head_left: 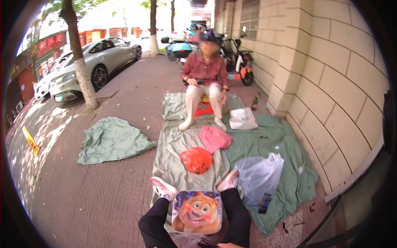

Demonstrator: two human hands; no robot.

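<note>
At the bottom edge only a small part of my right hand [230,245] shows, and its fingers are mostly cut off. Close beside it are a thin dark object [205,243] and some clear plastic [186,239]; whether the hand touches either is unclear. My left hand is out of the picture. Between my outstretched legs lies a square, cushion-like piece [197,212] printed with a cartoon bear. Farther out, a red bag [196,160] and a pink cloth-like item [215,139] rest on the grey-green sheet [171,165].
A person [205,68] sits facing me on a low red stool [203,110], a dark object in one hand. To the right are a clear plastic bag [258,173], a phone-like object [264,203] and a white bag [243,119]. Another green sheet [113,140] lies left. A wall [331,82] borders the right.
</note>
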